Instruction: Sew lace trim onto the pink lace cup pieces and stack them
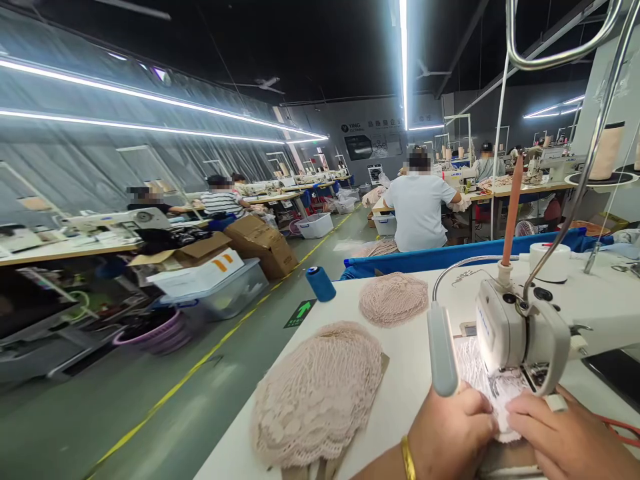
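Note:
A pale lace piece (503, 408) lies under the head of a white sewing machine (500, 327), lit by the lamp beside it. My left hand (453, 423), with a gold bracelet at the wrist, grips the lace's left edge with bent fingers. On the right edge, close to the needle area, my right hand (563, 427) pinches the same lace; a light band wraps one finger. Part of the lace is hidden by the hands and the machine head. To the left on the table lie a large pile of pinkish lace pieces (317, 393) and a smaller lace pile (393, 299).
A blue thread cone (321, 284) stands at the table's left edge. The grey lamp (443, 353) hangs close above my left hand. Behind the table edge runs a blue cloth (400, 261). A co-worker in a white shirt (419, 207) sits ahead; boxes (261, 245) line the aisle.

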{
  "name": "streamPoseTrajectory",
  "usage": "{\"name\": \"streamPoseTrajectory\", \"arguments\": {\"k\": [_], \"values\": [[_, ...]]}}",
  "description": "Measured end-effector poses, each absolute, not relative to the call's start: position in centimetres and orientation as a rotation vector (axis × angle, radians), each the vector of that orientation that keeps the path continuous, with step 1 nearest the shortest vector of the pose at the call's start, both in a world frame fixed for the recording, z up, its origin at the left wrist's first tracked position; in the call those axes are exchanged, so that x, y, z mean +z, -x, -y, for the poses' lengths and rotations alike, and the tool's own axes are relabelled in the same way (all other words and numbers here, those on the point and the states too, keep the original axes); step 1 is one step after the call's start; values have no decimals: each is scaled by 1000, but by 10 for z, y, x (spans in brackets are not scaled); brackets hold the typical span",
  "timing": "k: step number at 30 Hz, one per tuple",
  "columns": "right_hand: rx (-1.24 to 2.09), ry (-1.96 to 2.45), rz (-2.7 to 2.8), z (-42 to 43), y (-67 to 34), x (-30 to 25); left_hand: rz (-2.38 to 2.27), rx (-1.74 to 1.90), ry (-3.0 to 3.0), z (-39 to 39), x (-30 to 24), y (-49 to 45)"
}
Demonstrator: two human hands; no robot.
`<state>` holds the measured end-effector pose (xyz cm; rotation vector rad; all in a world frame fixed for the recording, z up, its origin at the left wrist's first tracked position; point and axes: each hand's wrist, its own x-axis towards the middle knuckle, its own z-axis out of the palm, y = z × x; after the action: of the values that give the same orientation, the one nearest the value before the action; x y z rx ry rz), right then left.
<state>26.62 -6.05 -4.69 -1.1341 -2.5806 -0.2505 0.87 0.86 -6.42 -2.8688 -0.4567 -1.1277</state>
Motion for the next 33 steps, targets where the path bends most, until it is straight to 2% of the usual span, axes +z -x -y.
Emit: {"name": "streamPoseTrajectory", "arguments": {"k": [4, 11, 18, 29, 33], "values": [[-291, 1152, 2586, 60, -269, -53, 542, -1076, 2849, -8, -52, -10], [-292, 1057, 2530, 63, -273, -58, 322, -970, 2827, -6, -60, -9], [-283, 1078, 2524, 61, -271, -56, 347, -995, 2909, -7, -63, -8], [-528, 1142, 2550, 56, -272, -71, 607, -821, 2992, -8, -56, -9], [-410, 1174, 2543, 54, -273, -73, 651, -857, 2960, -10, -53, -11]]}}
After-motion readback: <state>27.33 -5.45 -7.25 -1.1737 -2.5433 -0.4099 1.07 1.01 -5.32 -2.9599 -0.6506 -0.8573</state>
